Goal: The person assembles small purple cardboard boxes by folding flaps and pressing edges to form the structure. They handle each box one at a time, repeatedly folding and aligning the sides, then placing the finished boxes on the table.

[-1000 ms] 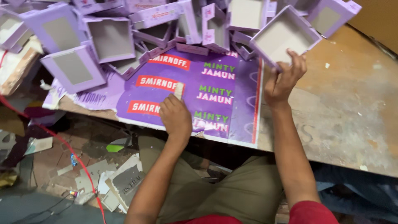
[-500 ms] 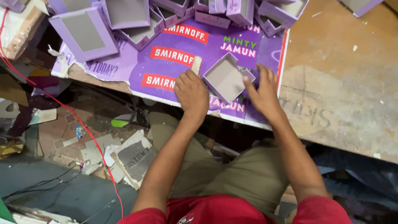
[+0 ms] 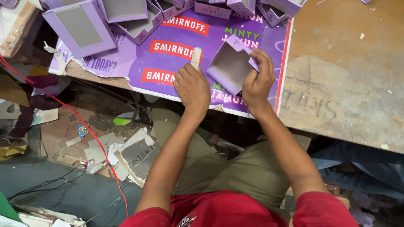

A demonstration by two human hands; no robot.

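My right hand [image 3: 257,82] grips a small open lilac cardboard box tray [image 3: 229,67] by its right wall, tilted over the purple printed sheet [image 3: 147,63]. My left hand [image 3: 192,86] is closed around a short pale wooden stick [image 3: 196,57] that points up just left of the tray. Both hands hover near the table's front edge, above my lap.
Several more lilac box trays [image 3: 80,27] lie piled along the back of the sheet. Bare worn wooden tabletop [image 3: 345,71] extends to the right. Below the table, the floor holds cardboard scraps [image 3: 134,155], a red cable [image 3: 97,138] and black wires.
My right hand brought a tray from the pile down towards me and now holds it tilted beside the left hand. The camera view has shifted lower.
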